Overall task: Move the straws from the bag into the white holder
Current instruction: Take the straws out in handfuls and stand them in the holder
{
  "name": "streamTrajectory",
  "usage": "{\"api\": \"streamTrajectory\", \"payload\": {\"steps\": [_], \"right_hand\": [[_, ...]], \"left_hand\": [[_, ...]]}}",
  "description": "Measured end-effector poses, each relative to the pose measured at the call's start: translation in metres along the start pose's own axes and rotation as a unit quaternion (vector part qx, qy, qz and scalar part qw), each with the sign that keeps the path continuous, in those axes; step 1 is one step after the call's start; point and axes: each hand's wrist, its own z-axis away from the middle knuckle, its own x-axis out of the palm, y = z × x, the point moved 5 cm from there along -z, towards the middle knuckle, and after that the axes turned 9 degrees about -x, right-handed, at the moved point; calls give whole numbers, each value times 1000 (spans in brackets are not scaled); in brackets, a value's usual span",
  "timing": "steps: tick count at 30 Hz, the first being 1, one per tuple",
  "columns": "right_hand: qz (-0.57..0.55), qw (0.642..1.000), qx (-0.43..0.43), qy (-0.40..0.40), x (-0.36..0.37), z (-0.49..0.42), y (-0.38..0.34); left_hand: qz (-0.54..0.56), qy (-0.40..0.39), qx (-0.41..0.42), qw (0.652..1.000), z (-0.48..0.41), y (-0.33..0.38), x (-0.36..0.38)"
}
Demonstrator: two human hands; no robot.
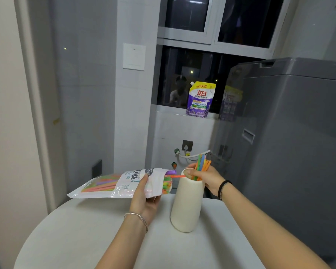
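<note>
My left hand [144, 200] grips a clear plastic bag [113, 185] of coloured straws, held roughly level above the table with its open mouth facing right. Straw ends [167, 185] show at that mouth, and one orange straw [176, 176] sticks out toward the holder. The white holder [186, 206] stands upright on the table just right of the bag. My right hand [206, 177] is at the holder's rim, fingers closed around a bunch of orange, green and blue straws [202, 164] whose lower ends reach into the holder.
The round white table [85, 235] carries only the holder. A grey washing machine [291, 142] stands close on the right. A purple detergent pouch [200, 100] sits on the window sill behind. A wall socket and hose [187, 150] lie behind the holder.
</note>
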Motion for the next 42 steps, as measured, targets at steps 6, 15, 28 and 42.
{"api": "streamTrajectory", "payload": {"steps": [6,15,28,42], "right_hand": [[31,986,-116,117,-10,24,-34],[-48,946,-234,218,54,122,-40],[-50,964,-210,153,83,153,-26],[-223,949,-82,207,72,151,-6]], "left_hand": [[1,1,1,1000,13,-2,-1],[-37,-19,50,998,61,-5,-13],[-26,7,60,998,102,-9,-37],[13,29,53,998,94,-9,-48]]}}
